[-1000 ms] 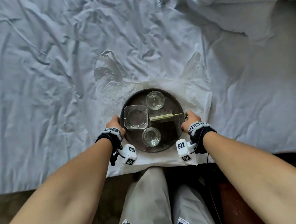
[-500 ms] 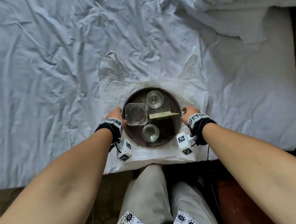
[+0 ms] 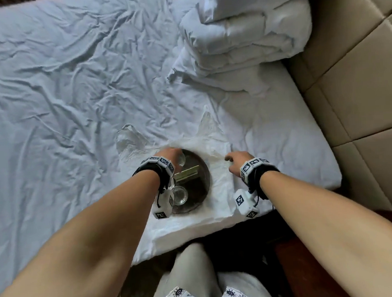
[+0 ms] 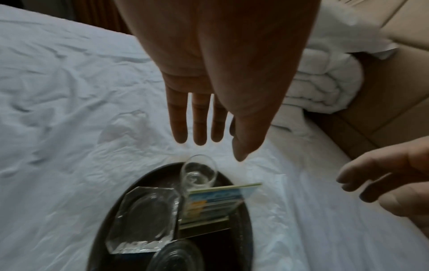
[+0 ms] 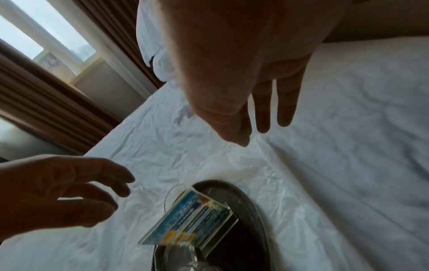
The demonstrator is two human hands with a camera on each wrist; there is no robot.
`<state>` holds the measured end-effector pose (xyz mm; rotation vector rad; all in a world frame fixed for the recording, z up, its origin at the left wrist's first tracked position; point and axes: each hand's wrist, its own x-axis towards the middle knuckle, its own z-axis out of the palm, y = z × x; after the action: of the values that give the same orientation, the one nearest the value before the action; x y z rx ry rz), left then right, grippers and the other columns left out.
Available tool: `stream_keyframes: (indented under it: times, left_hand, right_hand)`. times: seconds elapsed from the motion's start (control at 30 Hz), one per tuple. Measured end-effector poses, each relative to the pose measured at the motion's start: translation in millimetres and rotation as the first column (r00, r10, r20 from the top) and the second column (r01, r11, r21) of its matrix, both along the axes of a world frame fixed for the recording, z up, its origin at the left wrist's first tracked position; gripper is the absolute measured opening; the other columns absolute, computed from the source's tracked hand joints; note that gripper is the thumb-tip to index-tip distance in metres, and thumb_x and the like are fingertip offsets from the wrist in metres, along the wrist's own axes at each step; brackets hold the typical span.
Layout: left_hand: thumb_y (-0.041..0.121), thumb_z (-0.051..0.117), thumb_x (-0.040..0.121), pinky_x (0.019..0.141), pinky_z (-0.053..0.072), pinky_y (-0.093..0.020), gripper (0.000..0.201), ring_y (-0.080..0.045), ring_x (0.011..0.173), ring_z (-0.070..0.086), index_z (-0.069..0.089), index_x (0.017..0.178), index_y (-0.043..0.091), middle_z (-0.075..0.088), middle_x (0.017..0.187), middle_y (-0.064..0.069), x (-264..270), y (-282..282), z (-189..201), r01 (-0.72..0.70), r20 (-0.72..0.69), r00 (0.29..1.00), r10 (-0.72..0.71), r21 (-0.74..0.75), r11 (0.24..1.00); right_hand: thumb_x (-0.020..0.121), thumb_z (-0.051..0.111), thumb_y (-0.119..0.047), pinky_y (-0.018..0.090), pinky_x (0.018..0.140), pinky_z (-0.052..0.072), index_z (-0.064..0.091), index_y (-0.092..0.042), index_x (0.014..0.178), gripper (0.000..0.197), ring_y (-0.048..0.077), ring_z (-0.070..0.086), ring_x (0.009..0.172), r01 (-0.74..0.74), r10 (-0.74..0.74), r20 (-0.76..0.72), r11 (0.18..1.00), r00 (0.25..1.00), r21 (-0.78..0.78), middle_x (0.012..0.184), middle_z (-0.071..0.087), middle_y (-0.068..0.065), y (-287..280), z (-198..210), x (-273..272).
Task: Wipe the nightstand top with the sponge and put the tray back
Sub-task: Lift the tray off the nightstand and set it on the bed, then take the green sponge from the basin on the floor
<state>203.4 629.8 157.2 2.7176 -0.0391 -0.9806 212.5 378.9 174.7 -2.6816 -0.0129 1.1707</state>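
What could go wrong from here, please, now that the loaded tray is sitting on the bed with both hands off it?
1. The tray rests on a plastic sheet over soft bedding near the mattress edge; a knee bumping the bed might tilt it.
2. The glasses and the upright card stand sit loose and could topple or slide.
3. The left hand hangs right above one glass and could clip it; the right hand is clear.

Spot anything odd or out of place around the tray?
The round dark tray, with two glasses, a square glass ashtray and a card stand, sits on a plastic bag on the bed, not a nightstand. Everything is upright and unspilled.
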Motion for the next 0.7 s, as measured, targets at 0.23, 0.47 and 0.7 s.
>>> stream_keyframes:
  times: [0.23, 0.47, 0.7]
  left_hand:
    - [0.034, 0.076, 0.08, 0.094, 0.05, -0.039, 0.055, -0.03, 0.111, 0.061, 0.054, 0.13, 0.023, 0.059, 0.128, -0.005, 3, -116, 50, 0.202, 0.02, 0.979, -0.201, -0.055, 0.978]
    - [0.046, 0.075, 0.079, 0.096, 0.05, -0.041, 0.058, -0.029, 0.108, 0.062, 0.055, 0.129, 0.024, 0.063, 0.122, -0.003, -58, -244, 87, 0.424, 0.074, 0.905, -0.42, -0.053, 0.904]
    - [0.043, 0.075, 0.081, 0.096, 0.05, -0.04, 0.057, -0.029, 0.11, 0.062, 0.055, 0.13, 0.022, 0.063, 0.123, -0.002, -178, -360, 113, 0.642, 0.103, 0.766, -0.635, -0.057, 0.765]
  right_hand:
    - [0.083, 0.061, -0.02, 0.032, 0.101, 0.046, 0.056, -0.026, 0.13, 0.047, 0.025, 0.057, 0.119, 0.222, -0.224, 0.094, 0.974, 0.97, 0.033, 0.134, 0.058, 0.002, -96, 52, -51]
    - [0.084, 0.067, -0.025, 0.03, 0.099, 0.044, 0.057, -0.02, 0.128, 0.045, 0.025, 0.057, 0.117, 0.428, -0.436, 0.183, 0.9, 0.881, 0.084, 0.13, 0.06, 0.003, -195, 93, -161]
    - [0.084, 0.069, -0.03, 0.028, 0.093, 0.044, 0.059, -0.019, 0.124, 0.042, 0.025, 0.057, 0.117, 0.562, -0.566, 0.241, 0.822, 0.789, 0.09, 0.127, 0.061, 0.004, -268, 122, -318]
